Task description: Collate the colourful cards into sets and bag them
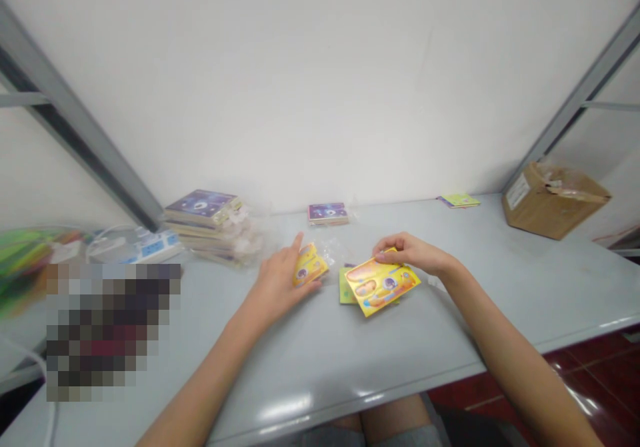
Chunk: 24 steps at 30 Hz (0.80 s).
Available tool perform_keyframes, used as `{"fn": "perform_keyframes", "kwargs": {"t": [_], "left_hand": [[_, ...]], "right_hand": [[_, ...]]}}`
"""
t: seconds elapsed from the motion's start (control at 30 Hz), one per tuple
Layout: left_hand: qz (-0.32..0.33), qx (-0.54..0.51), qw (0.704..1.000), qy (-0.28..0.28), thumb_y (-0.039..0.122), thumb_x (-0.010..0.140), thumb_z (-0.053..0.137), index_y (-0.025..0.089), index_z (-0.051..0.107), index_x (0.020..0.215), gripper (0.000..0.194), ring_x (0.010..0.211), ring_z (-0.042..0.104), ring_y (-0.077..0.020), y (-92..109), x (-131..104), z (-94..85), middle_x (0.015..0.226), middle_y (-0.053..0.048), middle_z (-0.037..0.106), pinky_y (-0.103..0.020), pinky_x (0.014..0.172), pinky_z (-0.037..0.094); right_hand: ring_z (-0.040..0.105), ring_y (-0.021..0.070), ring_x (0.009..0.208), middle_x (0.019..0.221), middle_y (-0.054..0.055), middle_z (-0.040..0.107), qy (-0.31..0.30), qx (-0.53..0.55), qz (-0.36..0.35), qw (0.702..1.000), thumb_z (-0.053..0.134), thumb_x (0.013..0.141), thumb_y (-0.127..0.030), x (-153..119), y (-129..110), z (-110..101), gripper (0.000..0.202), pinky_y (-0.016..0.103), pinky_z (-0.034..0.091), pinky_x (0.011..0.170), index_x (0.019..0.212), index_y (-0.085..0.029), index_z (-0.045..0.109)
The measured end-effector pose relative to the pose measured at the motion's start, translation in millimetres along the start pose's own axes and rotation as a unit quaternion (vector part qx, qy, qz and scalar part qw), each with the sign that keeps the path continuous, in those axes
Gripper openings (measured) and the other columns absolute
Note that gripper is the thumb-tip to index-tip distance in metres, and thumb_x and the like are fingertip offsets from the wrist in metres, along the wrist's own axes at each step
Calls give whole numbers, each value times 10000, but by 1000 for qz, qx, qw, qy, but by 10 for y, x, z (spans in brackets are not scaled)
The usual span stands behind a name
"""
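My right hand (400, 250) pinches the top edge of a yellow card (383, 286) with colourful pictures, fingers curled behind it. Partly under that card, a green card or booklet (346, 290) lies on the grey table. My left hand (283, 277) rests with its fingers spread over another yellow card (310, 266), which shows between thumb and index finger. Clear plastic wrap (333, 250) lies beside this card. Whether the left fingers grip the card cannot be made out.
Wrapped dark blue card packs (203, 204) are stacked at the left rear, and a smaller pack (327, 212) lies at the back middle. Green cards (460, 200) and an open cardboard box (550, 204) are at the right rear. A power strip (155, 244) lies left.
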<state>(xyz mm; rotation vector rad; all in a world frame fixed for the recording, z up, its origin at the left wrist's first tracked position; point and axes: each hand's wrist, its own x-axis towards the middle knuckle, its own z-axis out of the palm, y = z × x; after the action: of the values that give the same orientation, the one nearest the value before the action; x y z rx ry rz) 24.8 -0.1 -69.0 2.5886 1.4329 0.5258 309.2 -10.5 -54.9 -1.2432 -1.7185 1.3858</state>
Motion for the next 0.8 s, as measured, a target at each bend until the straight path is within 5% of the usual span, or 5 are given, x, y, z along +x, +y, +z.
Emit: {"fn": "perform_keyframes", "kwargs": {"t": [0.17, 0.33, 0.67, 0.8], "left_hand": [[31, -12, 999, -12, 503, 711, 598, 168, 76, 1386, 916, 1101, 445, -296, 21, -10, 16, 1220, -147, 481, -419, 886, 336], [85, -23, 996, -30, 508, 688, 630, 202, 39, 1387, 965, 1102, 441, -269, 28, -26, 39, 1226, -123, 475, -386, 906, 314], [99, -43, 993, -49, 503, 671, 651, 226, 59, 1384, 967, 1092, 449, -273, 129, -42, 17, 1219, -121, 478, -385, 910, 312], [101, -50, 993, -45, 500, 671, 648, 226, 62, 1386, 965, 1077, 462, -275, 138, -51, 32, 1210, -118, 487, -387, 902, 325]], "right_hand": [[564, 123, 555, 680, 13, 631, 98, 105, 1, 990, 654, 637, -418, 24, 2, 54, 291, 231, 413, 504, 777, -165, 617], [555, 137, 573, 675, 17, 626, 254, -5, -12, 967, 618, 660, -441, 115, 112, 24, 309, 240, 414, 513, 791, -161, 634], [556, 127, 572, 675, 20, 629, 136, 45, 7, 990, 618, 665, -431, 183, 114, 305, 302, 231, 418, 524, 763, -145, 631], [562, 129, 565, 686, 11, 612, 177, 114, -2, 978, 617, 662, -436, 232, 147, 458, 395, 236, 433, 512, 950, -168, 581]]}}
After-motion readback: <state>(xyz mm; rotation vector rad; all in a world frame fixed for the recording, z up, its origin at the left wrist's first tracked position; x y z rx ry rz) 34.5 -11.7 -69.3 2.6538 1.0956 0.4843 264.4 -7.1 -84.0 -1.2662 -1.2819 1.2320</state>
